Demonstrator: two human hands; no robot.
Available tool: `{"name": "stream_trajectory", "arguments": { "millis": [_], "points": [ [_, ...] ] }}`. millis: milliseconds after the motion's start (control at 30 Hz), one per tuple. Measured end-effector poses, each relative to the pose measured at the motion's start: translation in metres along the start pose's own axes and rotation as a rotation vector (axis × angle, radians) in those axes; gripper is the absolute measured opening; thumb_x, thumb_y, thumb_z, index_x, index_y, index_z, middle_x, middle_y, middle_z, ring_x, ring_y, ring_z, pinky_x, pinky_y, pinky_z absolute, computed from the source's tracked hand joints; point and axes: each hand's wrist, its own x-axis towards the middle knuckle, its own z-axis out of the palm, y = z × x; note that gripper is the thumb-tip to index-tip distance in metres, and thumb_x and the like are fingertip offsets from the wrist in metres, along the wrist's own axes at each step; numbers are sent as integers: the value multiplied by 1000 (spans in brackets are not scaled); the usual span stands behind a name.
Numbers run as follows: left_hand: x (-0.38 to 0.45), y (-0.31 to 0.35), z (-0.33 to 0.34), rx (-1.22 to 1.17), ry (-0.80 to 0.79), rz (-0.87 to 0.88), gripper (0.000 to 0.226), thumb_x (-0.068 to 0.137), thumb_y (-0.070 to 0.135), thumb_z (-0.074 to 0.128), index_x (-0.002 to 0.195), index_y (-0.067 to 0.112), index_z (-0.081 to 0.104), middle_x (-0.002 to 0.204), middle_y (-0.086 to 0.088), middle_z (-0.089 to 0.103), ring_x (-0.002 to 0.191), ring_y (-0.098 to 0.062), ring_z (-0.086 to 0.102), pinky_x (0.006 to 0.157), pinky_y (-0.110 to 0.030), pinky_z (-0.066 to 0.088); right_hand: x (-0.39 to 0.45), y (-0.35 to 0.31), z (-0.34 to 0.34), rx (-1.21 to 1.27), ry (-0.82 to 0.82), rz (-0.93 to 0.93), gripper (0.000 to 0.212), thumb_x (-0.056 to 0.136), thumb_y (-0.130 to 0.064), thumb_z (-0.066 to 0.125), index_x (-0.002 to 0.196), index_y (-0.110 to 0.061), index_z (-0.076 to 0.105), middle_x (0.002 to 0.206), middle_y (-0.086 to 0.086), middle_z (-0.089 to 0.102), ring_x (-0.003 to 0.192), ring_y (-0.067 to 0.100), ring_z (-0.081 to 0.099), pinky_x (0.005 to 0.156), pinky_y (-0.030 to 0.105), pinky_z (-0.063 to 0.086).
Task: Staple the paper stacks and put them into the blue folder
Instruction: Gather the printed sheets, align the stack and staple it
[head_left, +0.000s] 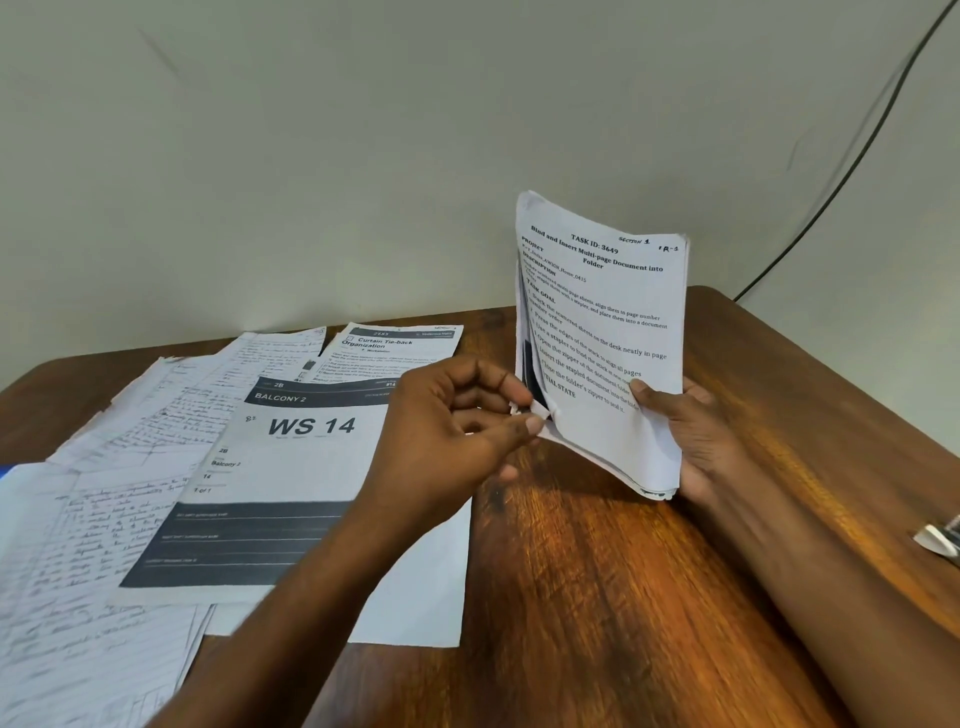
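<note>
The wooden worktop (597, 571) fills the lower frame. On its left half lie loose handwritten sheets (78, 545) and printed sheets (291, 467), overlapping. At the right edge lies a small white object (937, 540).
</note>
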Motion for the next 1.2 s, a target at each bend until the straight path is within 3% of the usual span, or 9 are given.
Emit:
{"name": "stream_trajectory", "arguments": {
  "millis": [267, 367, 467, 533, 700, 867, 1000, 1100, 1200],
  "points": [
    [0, -3, 2, 30, 10, 15, 20, 84, 4, 85, 93, 20, 77, 91, -8, 78, 77, -20, 79, 54, -31, 62, 0, 0, -1, -36, 18, -6, 41, 90, -1, 72, 130, -7, 67, 119, 12, 77, 101, 30, 76, 71, 38, 65],
    [0, -3, 2, 32, 20, 20, 16, 83, 7, 86, 92, 19, 79, 88, -6, 79, 77, -23, 79, 56, -33, 63, 2, 1, -2, -23, 7, -12, 42, 89, 0, 72, 130, -7, 67, 119, 12, 77, 101, 31, 76, 76, 41, 66],
    [-1, -1, 3, 16, 19, 33, 22, 73, 28, 93, 89, 20, 80, 85, -4, 80, 77, -28, 79, 64, -43, 66, 4, 2, -6, -15, 1, -12, 43, 89, 0, 72, 131, -7, 66, 122, 13, 76, 113, 37, 72, 87, 47, 63],
    [-2, 0, 3, 20, 35, 35, 35, 65, 44, 93, 88, 21, 80, 84, -2, 80, 78, -28, 79, 71, -50, 66, 4, 3, -6, -7, -9, -6, 43, 89, 0, 72, 132, -6, 66, 122, 15, 75, 113, 37, 72, 85, 47, 64],
    [-2, 1, 5, 62, 56, 3, 39, 63, 52, 89, 80, 18, 81, 83, 0, 81, 75, -25, 79, 76, -57, 65, 4, 3, -3, 9, -20, -11, 45, 89, 2, 71, 133, -3, 65, 123, 17, 74, 113, 38, 72, 80, 43, 65],
    [2, -4, 5, 80, 70, -31, 9, 81, 24, 88, 80, 18, 81, 82, 2, 81, 73, -22, 79, 72, -48, 67, 4, -1, -4, -8, 3, -30, 43, 87, 1, 73, 129, -6, 67, 121, 15, 76, 109, 35, 73, 80, 43, 65],
    [3, -4, 3, 29, 43, -38, 5, 89, 10, 81, 86, 14, 82, 86, -1, 81, 68, -19, 78, 61, -29, 63, 3, -7, -5, -2, 15, -49, 45, 88, 0, 73, 132, -6, 66, 121, 13, 76, 103, 31, 76, 77, 42, 66],
    [3, -4, 2, 9, 33, -41, 6, 89, 9, 80, 88, 14, 83, 86, 0, 82, 72, -20, 79, 63, -29, 64, 2, -10, -4, -7, 27, -66, 45, 89, 0, 72, 133, -7, 65, 119, 11, 77, 99, 27, 77, 69, 36, 64],
    [5, -8, 1, 8, 77, -57, 7, 87, 10, 82, 85, 16, 83, 83, -1, 82, 77, -22, 80, 73, -37, 66, 2, -10, -4, 3, 30, -72, 45, 90, 2, 71, 134, -6, 65, 119, 11, 77, 94, 25, 78, 70, 36, 65]
  ]
}}
